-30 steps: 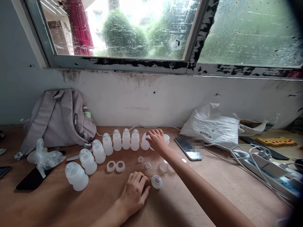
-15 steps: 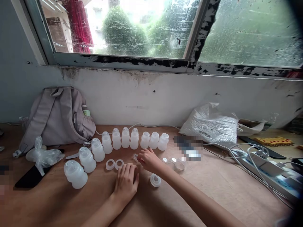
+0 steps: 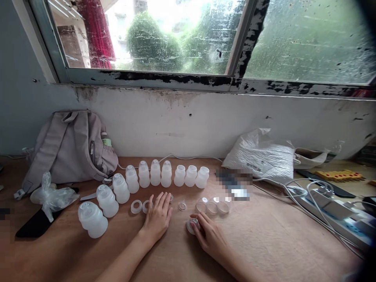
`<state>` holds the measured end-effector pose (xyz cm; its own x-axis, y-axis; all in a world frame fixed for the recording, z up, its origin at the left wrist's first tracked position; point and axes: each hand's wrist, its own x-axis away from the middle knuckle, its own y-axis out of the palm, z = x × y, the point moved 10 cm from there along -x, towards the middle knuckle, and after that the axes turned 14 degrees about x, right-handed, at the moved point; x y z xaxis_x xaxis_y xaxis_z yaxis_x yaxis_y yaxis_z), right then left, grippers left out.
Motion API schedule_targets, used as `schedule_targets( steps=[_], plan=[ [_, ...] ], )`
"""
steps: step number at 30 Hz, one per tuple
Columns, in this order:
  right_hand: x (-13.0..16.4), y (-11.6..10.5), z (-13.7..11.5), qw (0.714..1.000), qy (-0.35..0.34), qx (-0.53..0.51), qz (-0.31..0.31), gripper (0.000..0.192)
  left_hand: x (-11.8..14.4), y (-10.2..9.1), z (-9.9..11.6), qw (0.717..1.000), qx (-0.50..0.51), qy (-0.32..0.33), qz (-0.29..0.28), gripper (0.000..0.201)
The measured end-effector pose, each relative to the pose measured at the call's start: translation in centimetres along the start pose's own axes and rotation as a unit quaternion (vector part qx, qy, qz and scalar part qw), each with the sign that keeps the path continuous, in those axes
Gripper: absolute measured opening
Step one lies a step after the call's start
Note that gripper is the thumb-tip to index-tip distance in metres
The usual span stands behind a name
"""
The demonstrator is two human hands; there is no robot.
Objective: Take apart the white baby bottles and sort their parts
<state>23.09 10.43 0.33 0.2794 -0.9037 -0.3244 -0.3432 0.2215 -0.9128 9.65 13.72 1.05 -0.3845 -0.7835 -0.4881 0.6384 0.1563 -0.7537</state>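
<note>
My left hand [image 3: 158,215] lies palm down on the table with its fingers stretched out. It partly covers a white collar ring beside another collar ring [image 3: 136,206]; a small clear piece shows past its fingertips. My right hand [image 3: 210,235] pinches a clear bottle nipple, mostly hidden by thumb and fingers, at a white ring [image 3: 189,227] on the table. A separate clear nipple [image 3: 182,205] rests between the hands. Three clear caps [image 3: 212,205] stand in a row beyond my right hand. Several frosted baby bottles with tops [image 3: 107,200] and three topless bottles [image 3: 191,176] form an arc behind.
A grey backpack [image 3: 73,145] leans at the wall on the left, with a clear plastic bag [image 3: 57,196] on a black flat thing before it. A silvery package [image 3: 261,156], a power strip [image 3: 331,211] and white cables lie to the right. A window is above.
My right hand has come back toward me and rightward to the ring. A nipple now shows where that hand was near. My left hand's fingers have spread and reach slightly farther forward.
</note>
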Motion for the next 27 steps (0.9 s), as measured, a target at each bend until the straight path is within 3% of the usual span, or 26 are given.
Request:
schedule_targets(
  steps=[8, 15, 20, 24, 27],
  plan=[
    [-0.1, 0.5, 0.1, 0.999, -0.003, -0.050, -0.011, 0.023, 0.5, 0.0, 2.3, 0.996, -0.004, 0.086, -0.005, 0.038],
    [0.0, 0.4, 0.1, 0.998, -0.005, -0.066, -0.015, 0.021, 0.7, 1.3, 2.4, 0.991, 0.069, 0.097, -0.060, 0.033],
    [0.2, 0.5, -0.4, 0.998, -0.032, -0.051, -0.016, 0.019, 0.7, 1.2, 2.5, 0.987, 0.098, 0.101, -0.072, 0.030],
    [0.3, 0.6, 0.6, 0.997, -0.004, -0.077, 0.004, 0.014, 1.1, 0.5, 4.0, 0.984, 0.104, 0.128, -0.062, 0.030],
    [0.4, 0.9, 0.2, 0.993, -0.025, -0.111, 0.001, 0.011, 1.6, 0.6, 5.5, 0.981, 0.116, 0.138, -0.074, 0.042]
  ],
)
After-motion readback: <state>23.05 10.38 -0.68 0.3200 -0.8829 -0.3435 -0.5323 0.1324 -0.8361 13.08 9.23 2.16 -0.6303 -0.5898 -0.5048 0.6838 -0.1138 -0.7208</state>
